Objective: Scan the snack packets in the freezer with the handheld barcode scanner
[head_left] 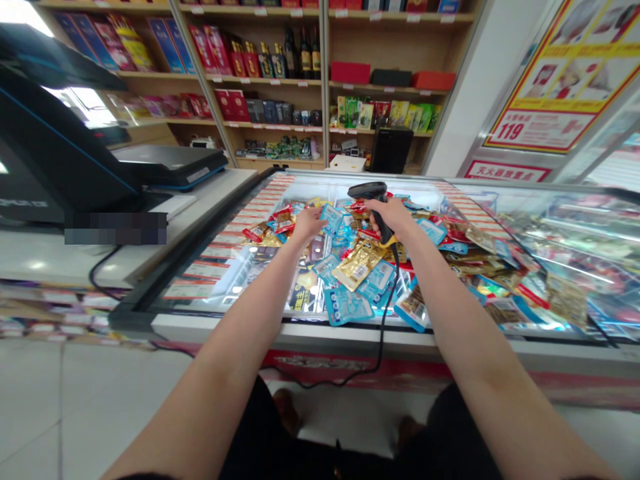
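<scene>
My right hand [394, 217] is wrapped round the grip of a black barcode scanner [367, 189], whose head points left over the packets. Its black cable hangs down over the freezer's front edge. To the left, my left hand [309, 223] has its fingers closed at the edge of a blue snack packet [332, 218]. Beneath both hands, blue, red and gold snack packets lie in a loose pile on the glass top. A gold packet [359, 264] and a blue packet [347, 305] lie nearer to me.
The pile spreads right along the chest freezer [200, 321]. At left, a counter [235, 187] bears a weighing scale [175, 163] and a dark checkout machine [55, 153]. Behind stand shelves [270, 81] with bottles and boxes. The scanner cable [383, 340] loops near my legs.
</scene>
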A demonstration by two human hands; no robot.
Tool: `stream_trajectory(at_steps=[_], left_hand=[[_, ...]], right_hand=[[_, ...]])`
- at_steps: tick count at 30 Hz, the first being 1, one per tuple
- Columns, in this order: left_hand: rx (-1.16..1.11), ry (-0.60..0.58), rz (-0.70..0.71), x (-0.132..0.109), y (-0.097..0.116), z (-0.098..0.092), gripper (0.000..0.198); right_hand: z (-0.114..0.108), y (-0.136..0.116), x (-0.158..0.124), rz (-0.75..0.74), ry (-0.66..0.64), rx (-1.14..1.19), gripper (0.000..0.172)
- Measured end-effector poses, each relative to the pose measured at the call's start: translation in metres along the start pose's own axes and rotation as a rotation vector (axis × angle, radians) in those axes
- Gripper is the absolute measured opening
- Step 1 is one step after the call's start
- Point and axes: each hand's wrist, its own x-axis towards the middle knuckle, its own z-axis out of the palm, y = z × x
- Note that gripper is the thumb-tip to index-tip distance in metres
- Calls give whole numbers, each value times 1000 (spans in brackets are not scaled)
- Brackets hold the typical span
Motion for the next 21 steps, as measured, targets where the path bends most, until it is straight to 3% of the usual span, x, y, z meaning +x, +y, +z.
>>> stream_trajectory(at_steps=[2, 8, 21], left_hand=[[-76, 11, -22, 2, 0, -1, 8], [-217, 177, -49, 2, 6, 0, 23], [-155, 237, 34, -8, 17, -2, 23]], right_hand=[[1, 1, 1, -12, -17, 15, 29], [7, 4, 1, -45, -65, 56, 25], [18, -5, -14, -40, -146, 29, 30]])
